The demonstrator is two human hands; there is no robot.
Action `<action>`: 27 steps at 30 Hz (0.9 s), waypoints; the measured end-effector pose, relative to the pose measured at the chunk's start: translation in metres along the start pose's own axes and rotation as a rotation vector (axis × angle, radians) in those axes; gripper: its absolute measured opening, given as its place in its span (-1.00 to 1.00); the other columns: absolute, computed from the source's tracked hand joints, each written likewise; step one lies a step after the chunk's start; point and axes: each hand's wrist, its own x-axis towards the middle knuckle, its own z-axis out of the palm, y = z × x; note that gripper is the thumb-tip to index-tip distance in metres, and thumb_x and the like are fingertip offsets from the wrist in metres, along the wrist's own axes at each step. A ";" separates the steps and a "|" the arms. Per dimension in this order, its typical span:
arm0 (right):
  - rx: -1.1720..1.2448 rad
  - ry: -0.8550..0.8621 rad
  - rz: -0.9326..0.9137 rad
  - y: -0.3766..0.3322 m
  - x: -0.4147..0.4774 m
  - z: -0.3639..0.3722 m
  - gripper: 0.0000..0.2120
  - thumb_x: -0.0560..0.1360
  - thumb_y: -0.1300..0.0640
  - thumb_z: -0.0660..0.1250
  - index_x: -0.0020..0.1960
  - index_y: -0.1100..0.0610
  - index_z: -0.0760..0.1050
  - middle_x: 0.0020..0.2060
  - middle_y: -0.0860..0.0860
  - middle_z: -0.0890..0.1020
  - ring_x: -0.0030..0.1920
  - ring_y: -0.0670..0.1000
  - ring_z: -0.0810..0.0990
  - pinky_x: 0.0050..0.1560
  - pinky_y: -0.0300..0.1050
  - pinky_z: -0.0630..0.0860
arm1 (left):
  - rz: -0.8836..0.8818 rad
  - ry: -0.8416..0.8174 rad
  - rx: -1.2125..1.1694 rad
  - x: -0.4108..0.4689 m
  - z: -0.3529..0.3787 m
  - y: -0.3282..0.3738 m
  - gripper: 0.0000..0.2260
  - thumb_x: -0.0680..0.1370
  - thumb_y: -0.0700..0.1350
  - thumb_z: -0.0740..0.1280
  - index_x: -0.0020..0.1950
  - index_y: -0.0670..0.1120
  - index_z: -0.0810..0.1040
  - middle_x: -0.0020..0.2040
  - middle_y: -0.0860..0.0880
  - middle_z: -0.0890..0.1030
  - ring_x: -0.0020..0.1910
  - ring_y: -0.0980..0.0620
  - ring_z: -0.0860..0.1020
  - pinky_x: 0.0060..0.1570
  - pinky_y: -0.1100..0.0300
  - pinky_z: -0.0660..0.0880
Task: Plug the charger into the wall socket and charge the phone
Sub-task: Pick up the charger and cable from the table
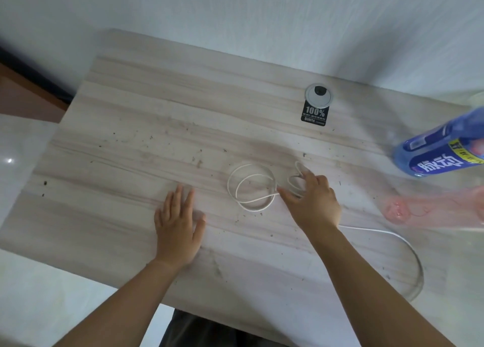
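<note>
A white charger cable (pixel 245 187) lies coiled in loops on the pale wooden table (pixel 131 142), and one strand runs off in a wide arc toward the table's right front edge. My right hand (pixel 313 202) rests on the right side of the coil, fingers spread over the loops and thumb touching a strand; whether it grips the cable is unclear. My left hand (pixel 178 228) lies flat on the table to the left of the coil, fingers apart, holding nothing. No phone, plug or wall socket shows.
A blue drink bottle (pixel 440 150) stands at the table's right edge, with a clear pinkish bottle (pixel 408 207) beside it. A round metal cable grommet (pixel 317 92) and a black sticker (pixel 315 114) sit near the back edge. A white wall rises behind the table.
</note>
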 end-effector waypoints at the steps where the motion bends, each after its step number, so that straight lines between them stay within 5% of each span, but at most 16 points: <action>1: 0.008 -0.014 -0.007 -0.005 -0.001 0.001 -0.34 0.36 -0.35 0.25 0.37 -0.11 0.23 0.19 0.01 0.46 0.11 0.10 0.49 -0.11 -0.04 0.47 | 0.001 0.001 0.003 0.000 0.001 0.000 -0.38 0.44 0.13 0.05 0.44 -0.11 0.32 0.47 -0.23 0.31 0.42 -0.29 0.29 0.28 -0.28 0.24; 11: -0.170 -0.001 -0.039 -0.032 -0.007 0.018 -0.36 0.32 -0.36 0.28 0.25 0.00 0.33 0.11 0.03 0.49 0.06 0.11 0.47 -0.29 -0.09 0.36 | -0.020 0.004 -0.011 0.000 0.002 -0.001 -0.42 0.46 0.08 0.15 0.47 -0.06 0.26 0.51 -0.17 0.22 0.48 -0.23 0.20 0.35 -0.23 0.16; 16: -0.178 0.010 -0.077 -0.028 -0.008 0.018 -0.44 0.36 -0.30 0.31 0.25 -0.04 0.34 0.10 0.00 0.53 0.06 0.09 0.49 -0.27 -0.10 0.37 | 0.002 0.000 -0.018 0.001 0.004 -0.006 -0.38 0.45 0.15 0.02 0.47 -0.05 0.26 0.51 -0.16 0.23 0.47 -0.23 0.21 0.34 -0.23 0.16; 22: -0.128 -0.115 -0.124 -0.015 -0.010 0.009 -0.45 0.43 -0.17 0.32 0.35 -0.06 0.26 0.20 -0.03 0.50 0.14 0.07 0.47 -0.09 -0.04 0.46 | 0.019 -0.015 -0.023 0.001 0.003 -0.010 -0.35 0.43 0.19 -0.03 0.48 -0.03 0.24 0.53 -0.15 0.21 0.48 -0.20 0.19 0.35 -0.22 0.14; 27: -0.048 -0.239 -0.174 -0.016 -0.018 0.001 -0.24 0.33 -0.41 0.18 0.41 -0.08 0.12 0.32 -0.03 0.35 0.27 0.07 0.37 0.11 0.10 0.48 | 0.049 -0.035 -0.005 0.002 0.000 -0.014 -0.34 0.42 0.19 -0.04 0.49 -0.02 0.22 0.53 -0.15 0.19 0.48 -0.20 0.19 0.32 -0.19 0.17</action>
